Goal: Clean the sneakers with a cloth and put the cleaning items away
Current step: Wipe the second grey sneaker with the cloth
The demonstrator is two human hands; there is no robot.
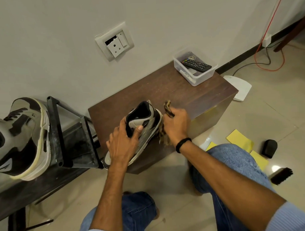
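Head view has you seated low, knees in jeans at the near edge, working over a brown wooden bench (190, 93) set against the wall. Your left hand (122, 144) is clamped on the collar of the sneaker (148, 122), thumb on the outer side and fingers hooked into the opening. The shoe sits at the bench's near left corner with its toe toward you and just over the edge. That grip looks meant to brace it so it does not slide while you rub. Your right hand (177, 125) is closed round a bunched, dark-and-tan patterned cloth (168, 108), pressed against the sneaker's right flank near the heel, with a loose tail hanging beside your wrist. By the look of it you are mid-wipe on the side panel and midsole. The second sneaker (26, 137) rests on a dark shelf at the left beside a black metal frame, well apart from the work; you cannot tell from here whether it is clean. On the floor to the right lie yellow sheets (239, 139), a black brush (281, 175) and a small black item (269, 148), probably kept there within reach until you put them away. A clear plastic box (195, 79) holding a remote (196, 64) sits at the bench's far right corner.
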